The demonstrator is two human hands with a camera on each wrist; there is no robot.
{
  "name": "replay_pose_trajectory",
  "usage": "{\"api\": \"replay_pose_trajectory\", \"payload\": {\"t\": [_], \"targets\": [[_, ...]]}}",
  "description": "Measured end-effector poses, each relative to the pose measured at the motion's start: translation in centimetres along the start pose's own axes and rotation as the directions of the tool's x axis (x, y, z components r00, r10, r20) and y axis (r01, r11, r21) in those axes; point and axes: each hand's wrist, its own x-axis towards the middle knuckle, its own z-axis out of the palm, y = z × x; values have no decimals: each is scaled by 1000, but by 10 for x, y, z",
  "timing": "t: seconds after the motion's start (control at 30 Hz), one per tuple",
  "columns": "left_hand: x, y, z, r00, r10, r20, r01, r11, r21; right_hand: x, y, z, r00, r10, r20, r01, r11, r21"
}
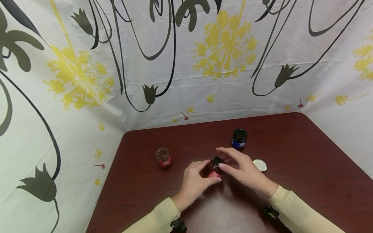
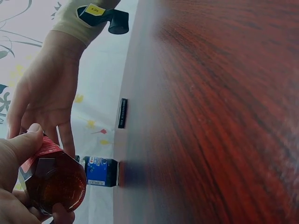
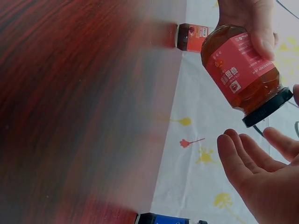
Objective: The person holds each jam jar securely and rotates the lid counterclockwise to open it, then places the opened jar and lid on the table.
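One jar [image 3: 238, 70] tilts above the table [image 1: 140, 197], its body gripped by the left hand [image 1: 193, 179]; the right hand [image 1: 244, 166] spreads its fingers beside the jar's lid [image 3: 268, 108], contact unclear. Likely glass, it should be stiff, weighty, slick and breakable: best held round the body, the lid by its rim.

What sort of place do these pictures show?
Possibly a makeshift filming corner: flower-patterned sheeting surrounds a reddish-brown table on three sides, and a small black device sits at each wrist.
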Motion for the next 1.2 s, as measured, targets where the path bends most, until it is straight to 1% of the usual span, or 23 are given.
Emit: {"api": "replay_pose_trajectory", "payload": {"t": [0.37,0.63,0.83,0.93,1.07,1.2], "targets": [[-1,1,1,1000,17,-2,-17,1000,22,-1,2,0,1000,-2,7,3,997,-76],[-1,2,1,1000,24,1,-24,999,23,-2,3,1,1000,-11,7,11,998,-64],[-3,3,0,1000,20,18,-20,1000,15,-3,4,1,1000,5,15,-4,998,-67],[-3,3,0,999,20,32,-20,1000,13,-3,3,1,1000,-4,9,5,997,-74],[-3,3,1,999,25,47,-25,1000,2,-2,2,1,999,-38,-11,37,996,-83],[-3,4,0,998,34,58,-34,999,-4,-1,2,2,997,-70,-29,67,995,-73]]}}
